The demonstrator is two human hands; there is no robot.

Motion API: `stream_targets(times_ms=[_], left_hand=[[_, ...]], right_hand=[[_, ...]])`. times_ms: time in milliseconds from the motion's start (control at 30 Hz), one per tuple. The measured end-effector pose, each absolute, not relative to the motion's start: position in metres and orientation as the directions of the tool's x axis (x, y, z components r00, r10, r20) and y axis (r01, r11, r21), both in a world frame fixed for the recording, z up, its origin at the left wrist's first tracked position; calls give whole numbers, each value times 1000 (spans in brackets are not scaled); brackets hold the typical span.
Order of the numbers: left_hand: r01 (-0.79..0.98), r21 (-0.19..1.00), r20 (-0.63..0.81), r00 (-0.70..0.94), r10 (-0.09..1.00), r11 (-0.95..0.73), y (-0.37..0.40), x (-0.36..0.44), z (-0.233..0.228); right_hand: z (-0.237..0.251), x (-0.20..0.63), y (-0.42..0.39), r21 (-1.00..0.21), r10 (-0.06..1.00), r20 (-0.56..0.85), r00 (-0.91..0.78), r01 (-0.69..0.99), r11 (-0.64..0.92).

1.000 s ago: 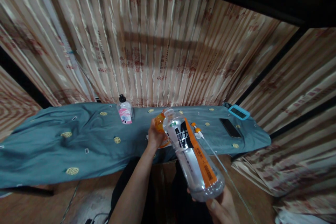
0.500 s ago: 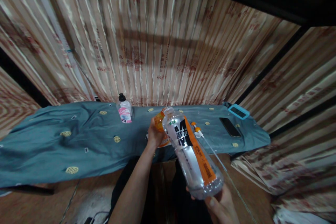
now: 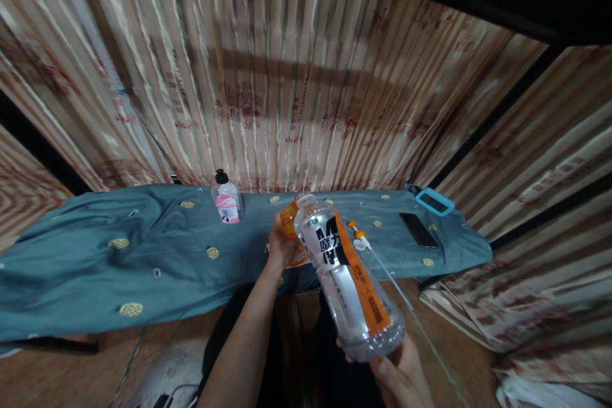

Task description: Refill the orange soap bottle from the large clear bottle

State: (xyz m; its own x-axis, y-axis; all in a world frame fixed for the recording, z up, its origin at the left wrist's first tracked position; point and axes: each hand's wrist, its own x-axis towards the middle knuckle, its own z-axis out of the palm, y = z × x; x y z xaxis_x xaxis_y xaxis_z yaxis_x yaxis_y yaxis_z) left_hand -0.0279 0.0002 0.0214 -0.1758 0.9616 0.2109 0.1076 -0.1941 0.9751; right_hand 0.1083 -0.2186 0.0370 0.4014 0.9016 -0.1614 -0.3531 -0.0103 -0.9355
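My right hand point(image 3: 399, 370) grips the base of a large clear drink bottle point(image 3: 342, 268) with a silver and orange label. That bottle is tilted, its uncapped neck pointing up and left. My left hand point(image 3: 282, 243) is closed round an orange bottle point(image 3: 289, 219), whose top is by the clear bottle's mouth; whether the two touch I cannot tell. Most of the orange bottle is hidden behind my fingers and the clear bottle. To the right lies an orange and white pump head with a long tube point(image 3: 362, 239), the tube reaching past the table's front edge.
A clear bottle with a black cap and pink label point(image 3: 227, 201) stands on the left of the cloth-covered table point(image 3: 167, 229). On the right lie a black phone point(image 3: 419, 231) and a blue-framed device point(image 3: 434, 202). A pleated curtain point(image 3: 296, 76) hangs behind.
The clear drink bottle and my right hand have shifted very slightly left. Both hands keep their hold, and the things on the table stay where they were.
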Motion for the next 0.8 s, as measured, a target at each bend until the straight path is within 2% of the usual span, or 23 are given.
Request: stream_targets(times_ms=[800], left_hand=[[81,966,255,-183,949,-244,3,-28,13]], right_hand=[[38,108,-221,-931,916,-151,371,-366,-5]])
